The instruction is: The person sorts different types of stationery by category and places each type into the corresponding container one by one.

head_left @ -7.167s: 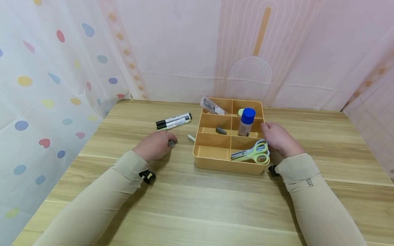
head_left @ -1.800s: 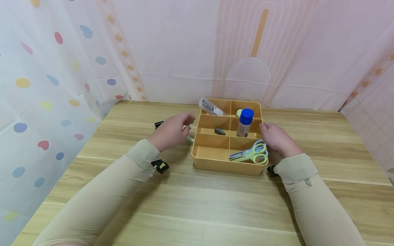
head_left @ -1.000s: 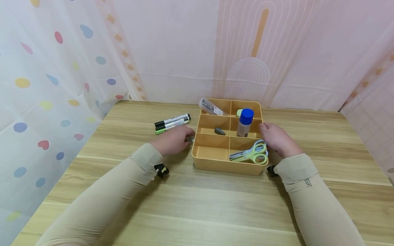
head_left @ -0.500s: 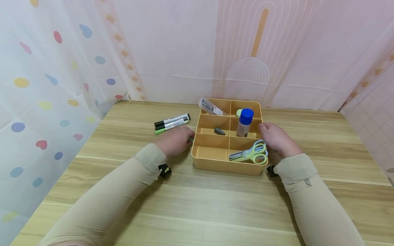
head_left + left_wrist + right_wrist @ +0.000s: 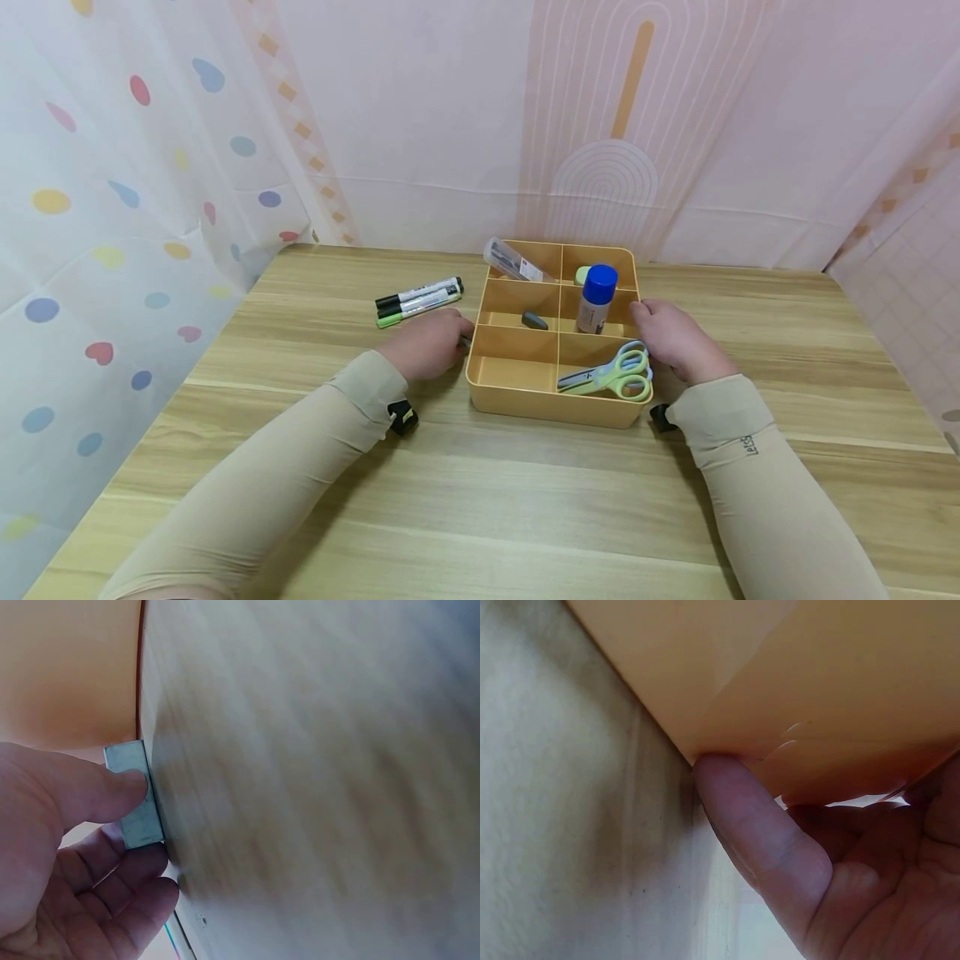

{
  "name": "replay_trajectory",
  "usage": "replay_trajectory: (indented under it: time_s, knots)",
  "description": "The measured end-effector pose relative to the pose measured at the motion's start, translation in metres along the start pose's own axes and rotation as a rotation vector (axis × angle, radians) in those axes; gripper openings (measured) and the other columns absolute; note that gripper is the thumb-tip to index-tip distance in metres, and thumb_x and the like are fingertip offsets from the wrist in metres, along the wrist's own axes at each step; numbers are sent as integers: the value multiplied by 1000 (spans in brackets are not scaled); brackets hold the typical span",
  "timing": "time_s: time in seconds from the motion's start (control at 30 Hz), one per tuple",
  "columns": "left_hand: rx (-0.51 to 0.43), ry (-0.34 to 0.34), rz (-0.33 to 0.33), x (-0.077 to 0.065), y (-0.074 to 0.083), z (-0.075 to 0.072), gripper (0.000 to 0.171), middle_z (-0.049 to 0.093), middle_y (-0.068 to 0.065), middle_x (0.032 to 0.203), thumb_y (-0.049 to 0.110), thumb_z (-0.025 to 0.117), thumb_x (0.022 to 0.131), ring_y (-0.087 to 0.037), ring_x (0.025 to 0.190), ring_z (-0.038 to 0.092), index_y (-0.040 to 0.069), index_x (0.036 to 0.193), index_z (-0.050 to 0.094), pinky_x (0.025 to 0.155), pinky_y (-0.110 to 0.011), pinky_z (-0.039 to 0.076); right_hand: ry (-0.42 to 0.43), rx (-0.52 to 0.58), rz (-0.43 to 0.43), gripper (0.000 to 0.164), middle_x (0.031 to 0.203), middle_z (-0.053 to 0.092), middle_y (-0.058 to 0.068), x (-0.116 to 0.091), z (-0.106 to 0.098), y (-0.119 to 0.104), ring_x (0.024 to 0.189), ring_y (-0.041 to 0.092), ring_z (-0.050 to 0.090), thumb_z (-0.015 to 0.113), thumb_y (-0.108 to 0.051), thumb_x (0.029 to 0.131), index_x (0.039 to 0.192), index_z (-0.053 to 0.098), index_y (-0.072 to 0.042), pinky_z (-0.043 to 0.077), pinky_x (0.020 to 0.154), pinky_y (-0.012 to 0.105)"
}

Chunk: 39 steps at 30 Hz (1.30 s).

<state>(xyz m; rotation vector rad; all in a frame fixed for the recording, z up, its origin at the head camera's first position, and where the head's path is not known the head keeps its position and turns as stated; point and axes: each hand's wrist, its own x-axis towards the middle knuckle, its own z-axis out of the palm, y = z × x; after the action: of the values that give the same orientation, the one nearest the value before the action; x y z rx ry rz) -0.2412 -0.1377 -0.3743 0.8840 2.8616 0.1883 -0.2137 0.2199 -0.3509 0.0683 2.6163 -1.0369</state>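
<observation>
In the left wrist view my left hand [image 5: 82,847] pinches a small pale grey rectangular block [image 5: 136,817] between thumb and fingers, close against the organizer box's wall [image 5: 67,667]. From the head view that block is mostly hidden behind my left hand [image 5: 431,343]. My right hand [image 5: 678,335] holds the right side of the yellow organizer box [image 5: 551,406], thumb at its rim. One finger [image 5: 742,802] presses near the wall's lower edge in the right wrist view. Scissors [image 5: 607,379], a blue-capped glue stick [image 5: 596,300] and a dark grey piece [image 5: 535,320] are in its compartments.
Several markers [image 5: 420,300], two with black caps and one green-ended, lie left of the box on the wooden table [image 5: 480,500]. A clear plastic case [image 5: 517,260] leans over the box's back left corner. A patterned curtain [image 5: 420,125] stands behind.
Earlier the left hand held a small dark thing farther left, then was open beside the box. It has since come down and pinched the pale block. The right hand stays on the box.
</observation>
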Motion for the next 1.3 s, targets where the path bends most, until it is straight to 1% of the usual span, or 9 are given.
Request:
replay_trajectory:
  time_s: [0.23,0.4,0.53,0.67,0.77,0.9,1.0,1.13,1.3]
  knots:
    - [-21,-2,-22,-1,0,-2,21,70,-8,108,12,62,100,-20,92,64,12,117,75,89,-42,58,6,2,4,56,97,49,15,0,1,0,114,38,52,19,-39,114,124,54,3,45,99,51]
    - [-48,-8,-40,-1,0,-3,19,73,-6,108,11,61,101,-19,93,65,10,114,75,90,-42,58,3,13,1,56,92,47,11,0,1,0,111,36,52,18,-39,114,123,54,3,45,95,48]
    - [-75,-17,-55,0,-1,-4,20,75,-6,108,10,60,101,-19,94,66,9,115,75,92,-42,58,-1,15,3,59,98,50,14,-1,0,-1,114,37,52,18,-39,114,130,54,4,45,98,50]
    - [-93,-35,-77,0,-1,-6,24,75,-8,114,10,58,103,-22,104,70,7,121,73,98,-43,58,-3,15,9,61,113,55,19,-2,0,-2,119,39,50,17,-39,114,139,52,5,44,103,54]
    - [-103,-29,-95,-1,-2,-9,26,75,-9,118,12,55,104,-25,112,71,7,124,72,101,-45,58,-1,12,12,61,111,55,19,-1,0,-1,119,39,50,18,-38,114,138,53,5,45,102,54]
    - [-91,27,-112,-3,-6,-14,26,76,-9,118,12,54,105,-27,114,71,9,123,72,101,-47,58,9,9,14,57,98,52,16,-1,0,-1,114,38,52,20,-37,114,133,55,5,45,99,51]
    - [-77,65,-122,-4,-7,-19,22,76,-8,114,15,56,105,-26,110,72,10,120,72,98,-47,58,8,10,15,58,104,55,17,-1,0,-2,116,39,52,20,-37,114,136,54,4,45,101,52]
    - [-88,88,-141,-6,-5,-29,18,74,-8,105,19,58,106,-26,97,69,11,116,70,90,-47,58,-5,13,15,59,111,55,20,-1,0,-1,119,40,50,19,-38,114,138,53,4,44,104,55]
    - [-109,114,-149,-7,-3,-37,19,73,-9,102,20,56,107,-25,89,66,9,118,67,82,-45,57,-13,16,15,60,119,55,22,-1,0,-1,121,40,49,18,-39,114,139,52,4,44,108,56]
